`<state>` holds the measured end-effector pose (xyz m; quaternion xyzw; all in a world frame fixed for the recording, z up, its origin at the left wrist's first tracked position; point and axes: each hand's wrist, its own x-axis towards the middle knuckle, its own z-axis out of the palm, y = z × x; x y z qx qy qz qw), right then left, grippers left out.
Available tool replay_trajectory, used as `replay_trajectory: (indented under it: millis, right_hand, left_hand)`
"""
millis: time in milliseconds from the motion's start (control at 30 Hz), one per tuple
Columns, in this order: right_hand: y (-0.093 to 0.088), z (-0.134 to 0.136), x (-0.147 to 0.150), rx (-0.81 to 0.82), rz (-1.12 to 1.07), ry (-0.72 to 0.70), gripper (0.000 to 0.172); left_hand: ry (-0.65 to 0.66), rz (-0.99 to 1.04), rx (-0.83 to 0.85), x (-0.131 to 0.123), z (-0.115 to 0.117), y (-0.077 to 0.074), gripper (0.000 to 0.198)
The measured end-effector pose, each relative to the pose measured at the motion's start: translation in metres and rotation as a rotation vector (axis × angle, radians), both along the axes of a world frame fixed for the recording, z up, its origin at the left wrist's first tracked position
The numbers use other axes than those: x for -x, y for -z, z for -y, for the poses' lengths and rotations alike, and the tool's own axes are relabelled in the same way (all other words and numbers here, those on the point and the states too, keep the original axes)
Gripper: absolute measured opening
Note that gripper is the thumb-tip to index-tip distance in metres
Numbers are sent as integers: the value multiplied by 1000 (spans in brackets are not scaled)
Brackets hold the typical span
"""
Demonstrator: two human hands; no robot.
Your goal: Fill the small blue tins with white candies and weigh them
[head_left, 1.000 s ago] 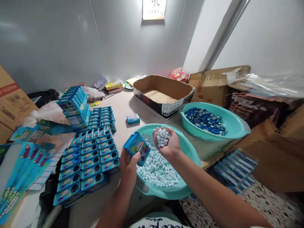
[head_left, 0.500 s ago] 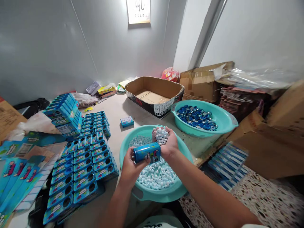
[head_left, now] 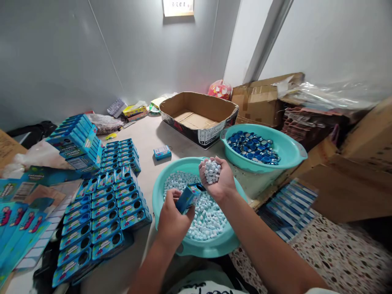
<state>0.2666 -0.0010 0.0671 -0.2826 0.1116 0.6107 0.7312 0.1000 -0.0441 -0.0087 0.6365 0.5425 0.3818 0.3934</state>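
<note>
My left hand (head_left: 172,218) grips a small blue candy box (head_left: 188,197) and holds it over the near teal basin (head_left: 214,245), tilted towards my right hand. My right hand (head_left: 216,179) is cupped, palm up, around a heap of white pellets (head_left: 212,171), its heel touching the box's open end. The basin under both hands is filled with many more white and pale blue pellets (head_left: 205,216).
Rows of open blue boxes (head_left: 105,208) lie on the table to the left, with a stack of boxes (head_left: 76,141) behind them. A second teal basin (head_left: 290,153) holds blue caps. An empty cardboard tray (head_left: 199,116) and one lone box (head_left: 162,152) sit farther back.
My left hand turned the blue box from facing me to lying sideways, then tipped its end against my right palm. The right hand kept its pellets and barely moved.
</note>
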Motion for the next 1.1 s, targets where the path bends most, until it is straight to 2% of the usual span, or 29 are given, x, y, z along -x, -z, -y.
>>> replay_trajectory:
  millis: [67, 100, 233, 433, 600, 800, 867, 1000, 1033, 1100]
  right_hand:
    - [1, 0, 1, 14, 45, -39, 12]
    - [1, 0, 2, 17, 72, -59, 12]
    - [2, 0, 6, -28, 165, -105, 13]
    - [2, 3, 12, -145, 264, -146, 13]
    - [5, 5, 12, -140, 299, -156, 11]
    - [13, 7, 13, -231, 367, -225, 12]
    - [13, 7, 14, -242, 395, -230, 13]
    - [11, 8, 16, -256, 447, -261, 13]
    - [11, 8, 17, -268, 461, -275, 13]
    - [10, 9, 19, -297, 484, -293, 14]
  left_hand:
    - [-25, -58, -57, -1, 1, -2, 63]
    - [-19, -59, -97, -1, 2, -3, 65]
    - [44, -1, -218, 2, 3, -5, 38]
    - [92, -32, -92, 3, 5, -8, 34]
    - [123, -77, -52, 3, 7, -9, 35]
    - [145, -55, -19, 3, 5, -8, 32]
    - [133, -35, -22, 3, 5, -6, 38]
    - [172, 71, -50, 4, 4, -4, 71]
    - [188, 83, -64, 4, 5, -3, 73]
    - [191, 65, -97, 4, 5, -2, 66]
